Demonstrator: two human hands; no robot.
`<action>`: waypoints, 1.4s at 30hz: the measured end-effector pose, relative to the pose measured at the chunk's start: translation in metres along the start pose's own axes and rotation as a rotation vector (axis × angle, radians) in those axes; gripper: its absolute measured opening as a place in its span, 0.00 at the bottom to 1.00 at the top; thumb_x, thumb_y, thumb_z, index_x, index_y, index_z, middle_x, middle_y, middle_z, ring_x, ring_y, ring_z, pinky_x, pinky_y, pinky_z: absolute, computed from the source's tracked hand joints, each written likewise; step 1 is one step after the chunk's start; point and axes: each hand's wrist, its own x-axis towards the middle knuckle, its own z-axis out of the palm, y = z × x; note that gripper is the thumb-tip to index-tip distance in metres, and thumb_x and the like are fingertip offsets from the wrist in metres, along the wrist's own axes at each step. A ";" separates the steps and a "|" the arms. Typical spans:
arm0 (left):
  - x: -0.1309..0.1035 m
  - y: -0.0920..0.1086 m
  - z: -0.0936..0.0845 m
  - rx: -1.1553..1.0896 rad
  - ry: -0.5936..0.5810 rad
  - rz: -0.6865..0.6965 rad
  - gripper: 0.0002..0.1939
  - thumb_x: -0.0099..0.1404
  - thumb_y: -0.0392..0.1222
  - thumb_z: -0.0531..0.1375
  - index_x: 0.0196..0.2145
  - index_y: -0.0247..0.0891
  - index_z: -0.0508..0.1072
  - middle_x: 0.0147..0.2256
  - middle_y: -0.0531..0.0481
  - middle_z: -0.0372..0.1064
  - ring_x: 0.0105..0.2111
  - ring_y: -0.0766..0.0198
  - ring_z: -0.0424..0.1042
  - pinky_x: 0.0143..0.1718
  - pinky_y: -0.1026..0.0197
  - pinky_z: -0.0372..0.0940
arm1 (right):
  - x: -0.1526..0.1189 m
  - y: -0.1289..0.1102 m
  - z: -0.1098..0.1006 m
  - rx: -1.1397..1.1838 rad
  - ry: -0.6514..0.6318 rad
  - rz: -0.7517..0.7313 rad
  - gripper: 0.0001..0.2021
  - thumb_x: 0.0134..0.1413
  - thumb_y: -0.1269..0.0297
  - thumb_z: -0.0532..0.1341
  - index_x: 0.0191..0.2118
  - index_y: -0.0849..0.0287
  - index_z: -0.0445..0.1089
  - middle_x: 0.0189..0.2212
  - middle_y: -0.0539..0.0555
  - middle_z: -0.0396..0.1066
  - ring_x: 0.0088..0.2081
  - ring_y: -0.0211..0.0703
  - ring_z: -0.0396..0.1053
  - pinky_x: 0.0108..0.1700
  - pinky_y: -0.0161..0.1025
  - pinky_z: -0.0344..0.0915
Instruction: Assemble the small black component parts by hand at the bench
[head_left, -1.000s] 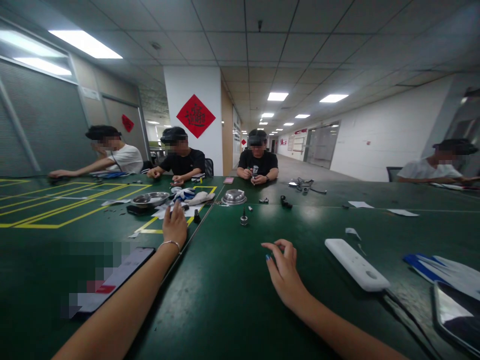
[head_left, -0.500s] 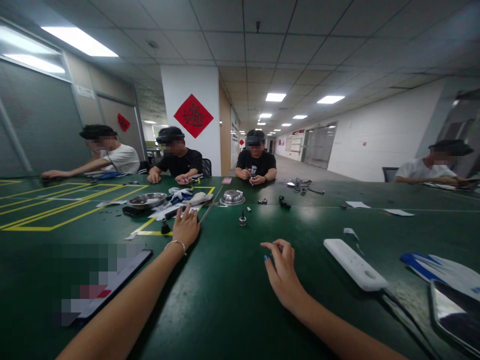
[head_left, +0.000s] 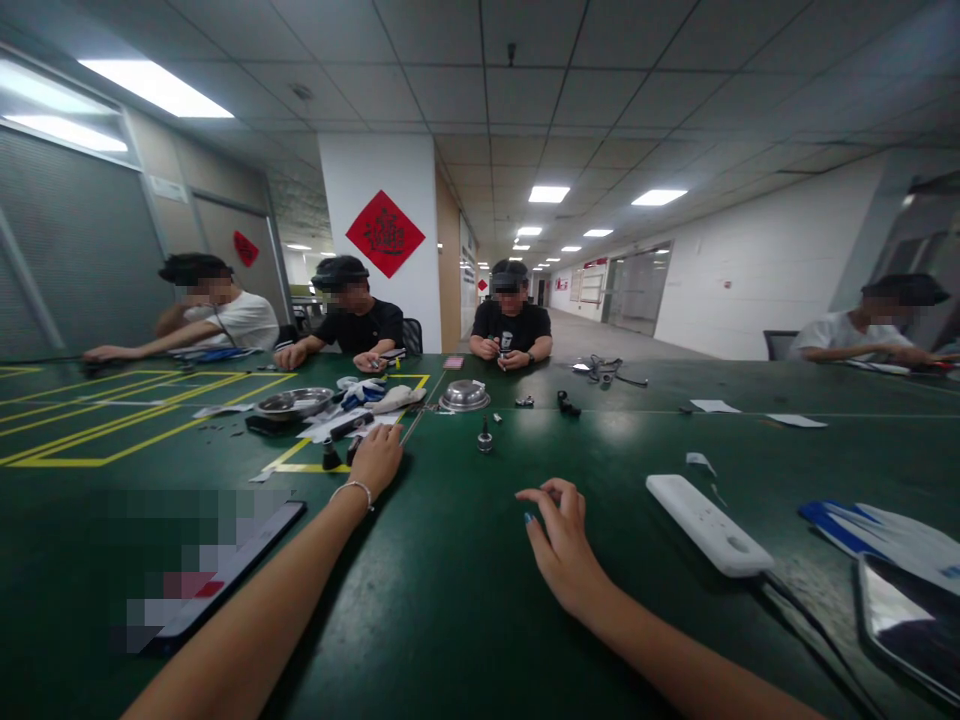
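Observation:
My left hand (head_left: 377, 458) rests on the far part of the green table, its fingers curled down at a small dark object (head_left: 353, 447) that they mostly hide. Just left of it stands a short black, flared piece (head_left: 331, 456). A long dark piece (head_left: 351, 425) lies on white paper beyond the fingers. My right hand (head_left: 559, 540) lies on its side on the table, fingers bent and apart from the thumb, with nothing in it. Between and beyond my hands stands a small silver-and-black metal part (head_left: 484, 437).
Near the left arm lies a phone (head_left: 240, 570). A metal bowl (head_left: 295, 402), gloves (head_left: 364, 391) and an upturned metal bowl (head_left: 464, 396) stand farther off. To the right are a white power strip (head_left: 709, 525), a blue-white glove (head_left: 877, 540) and another phone (head_left: 911, 625). Several people sit around the table.
My left hand's fingers have drawn in from stretched out to curled around the small dark object. My right hand has barely moved.

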 end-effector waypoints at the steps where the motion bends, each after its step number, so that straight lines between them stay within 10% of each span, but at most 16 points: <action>1: 0.001 0.000 0.001 -0.007 -0.023 0.010 0.19 0.62 0.34 0.49 0.50 0.30 0.64 0.45 0.36 0.67 0.47 0.51 0.66 0.49 0.51 0.60 | 0.000 0.001 0.001 0.000 0.002 -0.009 0.15 0.57 0.72 0.51 0.48 0.54 0.64 0.47 0.57 0.49 0.50 0.51 0.53 0.52 0.49 0.59; 27: -0.003 0.003 -0.006 -0.125 -0.262 0.135 0.12 0.65 0.44 0.50 0.41 0.39 0.69 0.38 0.45 0.67 0.39 0.58 0.68 0.39 0.59 0.62 | -0.001 -0.001 -0.001 -0.054 -0.065 -0.030 0.13 0.57 0.74 0.52 0.44 0.54 0.67 0.46 0.56 0.51 0.49 0.49 0.54 0.51 0.47 0.59; 42: -0.025 0.050 -0.025 -0.311 -0.264 0.289 0.14 0.64 0.46 0.52 0.43 0.38 0.70 0.43 0.45 0.68 0.45 0.58 0.66 0.49 0.56 0.59 | -0.004 0.001 -0.003 -0.086 -0.100 -0.076 0.13 0.54 0.76 0.54 0.43 0.55 0.68 0.45 0.56 0.52 0.49 0.49 0.54 0.51 0.47 0.59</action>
